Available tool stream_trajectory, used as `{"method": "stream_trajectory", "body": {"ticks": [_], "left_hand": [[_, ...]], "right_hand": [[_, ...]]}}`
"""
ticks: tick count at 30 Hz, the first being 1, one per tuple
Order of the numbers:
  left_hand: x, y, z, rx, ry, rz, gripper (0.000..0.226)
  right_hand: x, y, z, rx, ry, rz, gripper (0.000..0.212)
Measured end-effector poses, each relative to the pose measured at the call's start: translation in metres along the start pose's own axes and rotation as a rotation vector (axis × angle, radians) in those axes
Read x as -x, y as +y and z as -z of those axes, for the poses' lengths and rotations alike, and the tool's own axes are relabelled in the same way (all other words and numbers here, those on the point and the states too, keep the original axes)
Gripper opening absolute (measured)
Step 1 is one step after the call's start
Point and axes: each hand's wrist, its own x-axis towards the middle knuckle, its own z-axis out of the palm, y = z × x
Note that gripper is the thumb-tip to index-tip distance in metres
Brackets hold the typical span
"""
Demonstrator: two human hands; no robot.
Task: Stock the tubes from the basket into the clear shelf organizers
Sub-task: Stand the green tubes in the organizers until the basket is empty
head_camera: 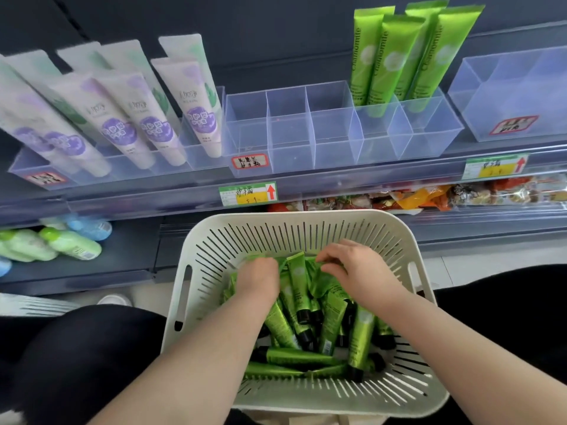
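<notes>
A pale slotted basket [214, 237] sits low in front of me, holding several green tubes [331, 320] with black caps in a loose heap. Both hands are down inside it at the far end of the heap. My left hand [259, 279] has its fingers curled into the tubes and grips the flat ends of green tubes. My right hand [356, 268] pinches the flat end of another green tube with its fingertips. On the shelf above stands a clear organizer [294, 133] with empty compartments. Several tall green tubes [395, 56] stand in its right compartments.
White and purple tubes [147, 118] lean in the clear organizer at left. A larger clear bin [515, 87] stands at far right. Price tags [248, 194] run along the shelf edge. The lower shelf holds green and blue bottles [70, 243] at left and snack packets [429, 197] at right.
</notes>
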Motion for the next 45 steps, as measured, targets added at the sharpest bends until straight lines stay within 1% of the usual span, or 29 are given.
{"method": "stream_trajectory", "body": {"ticks": [2, 5, 6, 8, 11, 14, 15, 16, 18, 19, 21, 23, 25, 27, 28, 30, 32, 34, 36, 38, 40, 42, 45], "left_hand": [[0.0, 0.0, -0.004, -0.023, -0.041, 0.006, 0.013], [0.001, 0.001, 0.0, -0.008, -0.088, 0.034, 0.009], [0.002, -0.001, 0.002, -0.001, -0.09, 0.049, 0.014], [0.002, -0.008, 0.005, -0.017, -0.044, 0.047, 0.021], [0.008, -0.02, 0.005, -0.061, 0.016, -0.017, 0.018], [0.012, -0.023, 0.004, -0.002, -0.049, -0.064, 0.009], [0.012, -0.023, 0.004, 0.039, -0.081, -0.065, 0.009], [0.013, -0.022, 0.004, 0.083, -0.115, -0.062, 0.011], [0.013, -0.021, 0.003, 0.138, -0.157, -0.059, 0.027], [0.014, -0.021, 0.001, 0.133, -0.149, -0.064, 0.033], [0.016, -0.019, -0.005, 0.097, -0.085, -0.07, 0.03], [0.017, -0.016, -0.009, 0.122, -0.027, -0.046, 0.028], [0.018, -0.016, -0.008, 0.199, 0.035, -0.048, 0.025], [0.019, -0.021, -0.002, 0.318, 0.108, -0.087, 0.021], [0.02, -0.025, 0.003, 0.381, 0.115, -0.114, 0.023], [0.024, -0.032, 0.013, 0.526, 0.066, -0.163, 0.025], [0.031, -0.034, 0.022, 0.652, 0.043, -0.197, 0.015], [0.038, -0.033, 0.028, 0.742, 0.087, -0.213, 0.011], [0.046, -0.028, 0.038, 0.855, 0.164, -0.235, 0.013], [0.054, -0.02, 0.058, 1.011, 0.245, -0.276, 0.01], [0.061, -0.011, 0.085, 1.125, 0.319, -0.34, 0.027], [0.066, -0.004, 0.115, 1.168, 0.409, -0.391, 0.03], [0.068, 0.003, 0.164, 1.221, 0.573, -0.447, 0.024]], "right_hand": [[-0.001, 0.001, -0.002, -0.001, 0.023, -0.004, 0.012], [-0.003, 0.005, -0.004, -0.001, 0.014, -0.045, 0.016], [-0.004, 0.006, -0.005, -0.001, -0.001, -0.063, 0.019], [-0.005, 0.007, -0.008, -0.003, -0.025, -0.094, 0.022], [-0.003, 0.007, -0.009, -0.01, -0.034, -0.093, 0.022], [0.003, 0.004, -0.01, 0.007, -0.033, -0.077, 0.021], [0.005, 0.002, -0.01, 0.016, -0.033, -0.075, 0.021], [0.007, 0.001, -0.009, 0.026, -0.035, -0.072, 0.021], [0.011, -0.003, -0.009, 0.044, -0.034, -0.063, 0.02], [0.013, -0.004, -0.009, 0.05, -0.03, -0.058, 0.019], [0.016, -0.007, -0.01, 0.062, -0.024, -0.051, 0.018], [0.019, -0.009, -0.011, 0.072, -0.019, -0.047, 0.018], [0.02, -0.011, -0.01, 0.08, -0.001, -0.047, 0.019], [0.019, -0.013, -0.009, 0.092, 0.036, -0.05, 0.02], [0.019, -0.015, -0.008, 0.096, 0.057, -0.051, 0.02], [0.018, -0.018, -0.004, 0.099, 0.094, -0.053, 0.019], [0.018, -0.021, 0.0, 0.105, 0.129, -0.054, 0.018], [0.018, -0.024, 0.008, 0.104, 0.17, -0.047, 0.019], [0.018, -0.029, 0.018, 0.103, 0.22, -0.032, 0.019], [0.016, -0.035, 0.033, 0.123, 0.298, -0.006, 0.019], [0.013, -0.042, 0.054, 0.154, 0.398, 0.025, 0.019], [0.008, -0.05, 0.078, 0.172, 0.48, 0.052, 0.02], [-0.002, -0.062, 0.114, 0.182, 0.569, 0.087, 0.022]]}}
